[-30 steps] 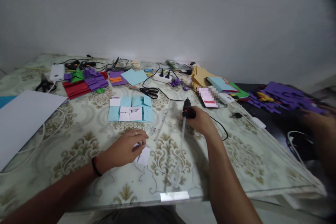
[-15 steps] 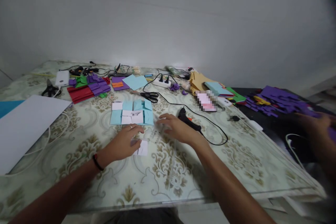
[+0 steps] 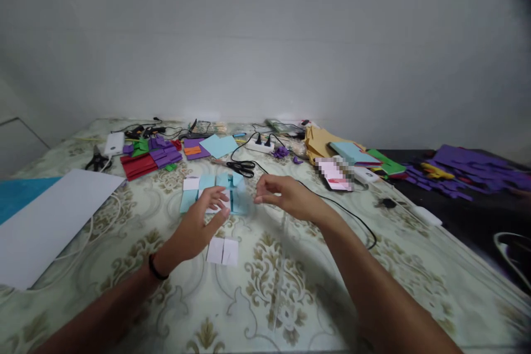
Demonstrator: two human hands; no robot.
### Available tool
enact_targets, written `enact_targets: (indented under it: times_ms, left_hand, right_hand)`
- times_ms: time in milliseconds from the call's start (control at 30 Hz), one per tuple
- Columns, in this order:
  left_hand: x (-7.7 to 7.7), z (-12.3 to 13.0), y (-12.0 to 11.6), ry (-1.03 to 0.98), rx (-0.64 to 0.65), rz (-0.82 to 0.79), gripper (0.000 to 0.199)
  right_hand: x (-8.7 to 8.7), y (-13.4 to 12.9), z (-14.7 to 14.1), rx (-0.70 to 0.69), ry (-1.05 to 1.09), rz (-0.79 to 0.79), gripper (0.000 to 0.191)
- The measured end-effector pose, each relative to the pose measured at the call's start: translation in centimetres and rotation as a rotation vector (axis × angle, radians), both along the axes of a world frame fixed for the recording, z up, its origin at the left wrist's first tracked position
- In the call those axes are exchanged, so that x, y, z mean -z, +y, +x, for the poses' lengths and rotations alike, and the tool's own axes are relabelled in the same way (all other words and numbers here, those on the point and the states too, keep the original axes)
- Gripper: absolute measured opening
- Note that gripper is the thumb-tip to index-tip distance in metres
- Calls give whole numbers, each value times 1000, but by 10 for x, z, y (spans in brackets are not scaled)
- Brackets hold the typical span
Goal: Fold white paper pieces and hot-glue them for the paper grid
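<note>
My left hand (image 3: 206, 220) hovers over the near edge of a light blue folded paper piece (image 3: 188, 201), its fingers loosely curled and thumb apart, holding nothing visible. White squares lie on the blue paper, partly hidden behind that hand. To the right, my right hand (image 3: 284, 194) is raised above the table with thumb and fingertips brought together. Whatever may be between them is too faint to make out. Two small white paper pieces (image 3: 223, 251) lie side by side below the left hand.
Black-handled scissors (image 3: 241, 168) lie behind the blue paper, near a white power strip (image 3: 260, 145). A black cable curves behind my right arm. Large white paper (image 3: 62, 221) covers the left side. A phone (image 3: 334, 174) and purple paper strips (image 3: 477, 168) are on the right.
My right hand has lifted and its fingertips have closed together. My left hand has risen off the small white pieces, uncovering both. The view has tilted up; a person's hand at right is mostly out of sight.
</note>
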State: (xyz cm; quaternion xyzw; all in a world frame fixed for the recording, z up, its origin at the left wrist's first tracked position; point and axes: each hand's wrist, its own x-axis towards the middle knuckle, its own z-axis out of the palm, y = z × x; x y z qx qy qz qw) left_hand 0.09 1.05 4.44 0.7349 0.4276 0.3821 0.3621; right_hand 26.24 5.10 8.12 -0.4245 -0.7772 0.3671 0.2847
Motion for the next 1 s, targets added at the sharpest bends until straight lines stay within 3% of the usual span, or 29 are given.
enact_targets:
  times_ms: [67,133,233,333,533,800,1000]
  left_hand:
    - [-23,13,4,-25,52,-35,38]
    - [-48,26,11,-86,77,16,36]
    - [-80,39,21,-215,9,161,15]
    - [-100,41,24,-231,-51,249,12]
    - [-106,34,13,-38,34,192,15]
    - [-103,37,11,26,11,204,18]
    - [-101,43,10,35,-28,233,19]
  right_hand:
    - [-19,-4,-10,32,330,-91,25]
    - [-36,-9,-23,33,517,-143,33]
    - [-53,-15,-40,7,602,-142,35]
    - [-62,-20,-46,66,566,13,25]
    - [-66,-31,-39,192,460,270,21]
    - [-62,-32,-39,189,396,319,50]
    - [-56,-29,-45,243,327,373,56]
